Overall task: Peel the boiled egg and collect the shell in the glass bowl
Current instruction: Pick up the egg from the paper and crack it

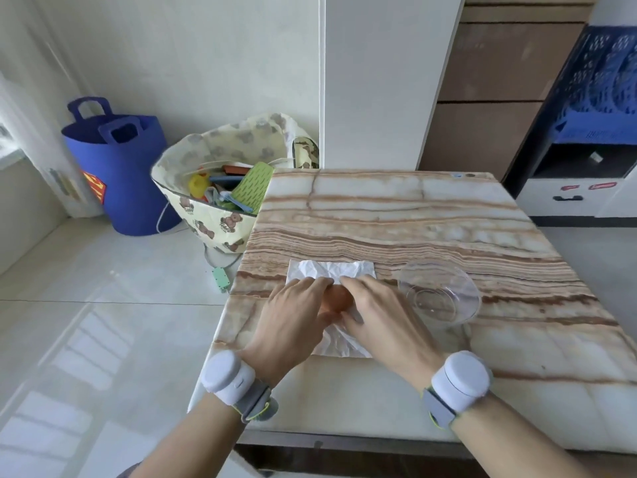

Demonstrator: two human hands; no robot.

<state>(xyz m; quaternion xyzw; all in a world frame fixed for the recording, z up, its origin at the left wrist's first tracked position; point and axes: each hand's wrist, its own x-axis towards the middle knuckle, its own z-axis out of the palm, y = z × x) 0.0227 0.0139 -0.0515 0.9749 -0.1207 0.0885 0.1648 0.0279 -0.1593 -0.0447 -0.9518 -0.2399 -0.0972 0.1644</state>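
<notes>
Head view: left hand [293,315] and right hand [382,315] both curled round egg [336,301] over white paper [331,270], glass bowl [462,305] just beside

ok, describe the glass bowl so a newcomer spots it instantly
On the striped marble table lies a crumpled white paper towel. The glass bowl stands just right of it. It's the only clear, round thing on the table.

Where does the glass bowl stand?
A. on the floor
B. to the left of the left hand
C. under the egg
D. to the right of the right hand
D: the bowl stands on the table, right of the right hand, which holds the egg.
</notes>
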